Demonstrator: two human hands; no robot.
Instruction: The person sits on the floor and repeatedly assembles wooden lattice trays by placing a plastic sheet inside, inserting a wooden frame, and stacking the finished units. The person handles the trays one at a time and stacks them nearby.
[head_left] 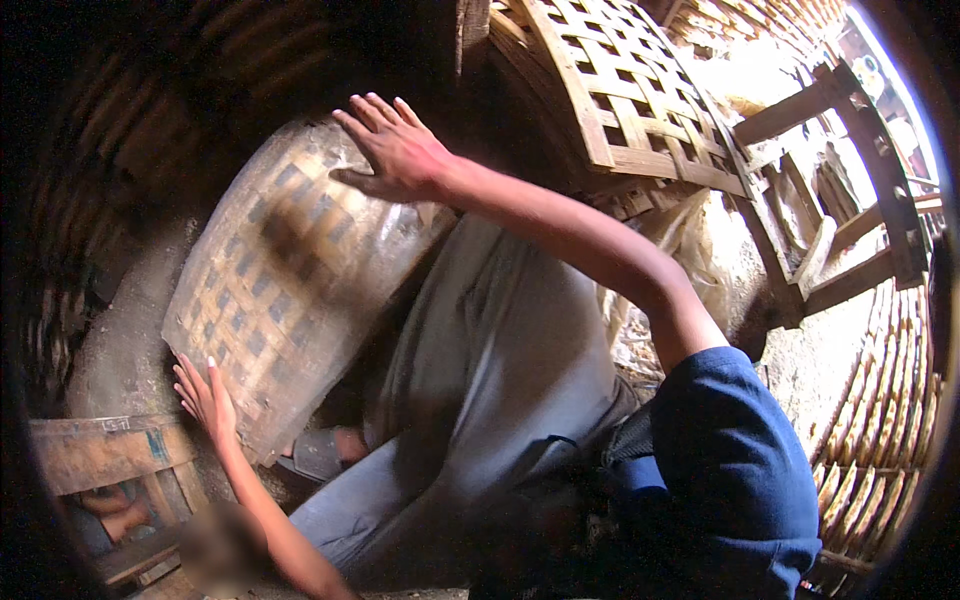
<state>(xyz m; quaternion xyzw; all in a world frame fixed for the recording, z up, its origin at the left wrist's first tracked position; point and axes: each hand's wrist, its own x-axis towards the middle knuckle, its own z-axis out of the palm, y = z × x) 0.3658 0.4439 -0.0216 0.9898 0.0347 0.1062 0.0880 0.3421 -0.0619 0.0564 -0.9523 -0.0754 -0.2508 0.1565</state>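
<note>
Head view: a dusty, grey-brown woven lattice tray of split bamboo, rectangular with a curved face (290, 270), leans tilted at about 10 o'clock from the picture's centre, its long edges running from upper right down to lower left.

The right hand (395, 150) lies flat on the tray's upper end at roughly 11 o'clock, fingers spread and palm down, pressing rather than gripping. The left hand (207, 398) sits at the tray's lower edge near 8 o'clock, fingers extended and resting against the rim; it is open too, curled round nothing that I can see.

The person's grey trousers (500, 370) fill the centre, with a blue sleeve (735, 470) at 4 o'clock.

A cleaner tan lattice tray of the same kind (630, 90) stands at 1 o'clock, beside a rough wooden frame of dark beams (850, 190) at 2 o'clock. A worn wooden crate (105, 455) sits at 8 o'clock, just beside the left hand.

The risk I judge greatest: since neither hand closes on the tray, it is steadied only by palm pressure, so it could slide or tip sideways off the leg. The lower corner might catch the crate. The splintery bamboo edge could also nick the left fingers (190, 375).
</note>
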